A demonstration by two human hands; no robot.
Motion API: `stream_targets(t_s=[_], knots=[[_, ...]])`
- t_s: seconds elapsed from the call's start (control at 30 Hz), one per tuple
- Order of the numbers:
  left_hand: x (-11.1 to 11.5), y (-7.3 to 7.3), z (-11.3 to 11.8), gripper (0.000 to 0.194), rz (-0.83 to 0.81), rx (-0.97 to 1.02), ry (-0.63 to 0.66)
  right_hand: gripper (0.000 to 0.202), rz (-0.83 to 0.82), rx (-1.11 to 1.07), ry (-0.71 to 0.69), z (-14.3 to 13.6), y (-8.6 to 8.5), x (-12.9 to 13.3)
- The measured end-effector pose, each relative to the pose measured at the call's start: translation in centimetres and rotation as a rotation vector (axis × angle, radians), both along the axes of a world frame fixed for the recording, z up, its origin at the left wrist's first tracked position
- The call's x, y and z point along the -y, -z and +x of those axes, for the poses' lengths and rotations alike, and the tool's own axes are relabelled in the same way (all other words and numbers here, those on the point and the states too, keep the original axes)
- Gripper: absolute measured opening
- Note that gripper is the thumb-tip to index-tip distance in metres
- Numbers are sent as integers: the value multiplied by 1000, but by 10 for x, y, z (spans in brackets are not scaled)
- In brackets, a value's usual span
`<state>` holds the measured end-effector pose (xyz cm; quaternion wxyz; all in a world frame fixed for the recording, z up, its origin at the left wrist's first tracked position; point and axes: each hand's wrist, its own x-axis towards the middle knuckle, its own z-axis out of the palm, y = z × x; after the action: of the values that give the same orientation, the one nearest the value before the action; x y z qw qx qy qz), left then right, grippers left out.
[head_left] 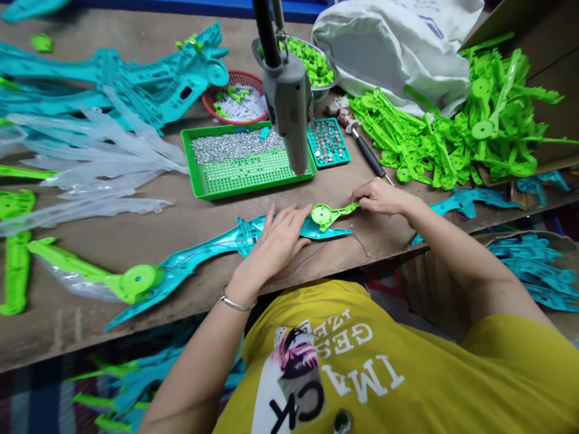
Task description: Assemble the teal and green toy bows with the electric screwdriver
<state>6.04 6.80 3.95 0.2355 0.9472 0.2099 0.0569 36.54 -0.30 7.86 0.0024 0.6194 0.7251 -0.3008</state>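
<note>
My left hand [280,241] lies flat, fingers stretched out, across a long turquoise plastic part [203,248] at the table's front edge. Thin wires run along this part and trail past its right tip. My right hand [377,196] pinches the narrow end of a lime-green plastic arm [332,215]. The round end of that arm rests at the turquoise part's right portion, close to my left fingertips. At the other end of the turquoise part sits another green arm with a round disc [138,280], and a clear plastic piece lies beneath it.
Overhead hangs a grey electric screwdriver [289,114]. Behind my hands stand a green tray of screws [253,175] and a small teal tray of round metal pieces [329,141]. Green arms [420,138] are heaped at right; clear pieces [108,150] and turquoise parts [67,66] lie at left.
</note>
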Motion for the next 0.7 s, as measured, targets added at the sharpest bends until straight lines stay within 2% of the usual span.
stream_targets(t_s=[0.17,0.33,0.57,0.7], knots=[[2,4,-4,61,-70,38,9,33,6,-53,-43,1,9,-18],[4,6,-10,59,-96,90,33,27,-35,-72,-147,-3,7,-31],[4,7,-13,53,-151,103,55,27,-34,25,-240,-12,-1,-51],[5,5,-13,53,-165,93,56,26,-66,161,-225,-22,-1,-61]])
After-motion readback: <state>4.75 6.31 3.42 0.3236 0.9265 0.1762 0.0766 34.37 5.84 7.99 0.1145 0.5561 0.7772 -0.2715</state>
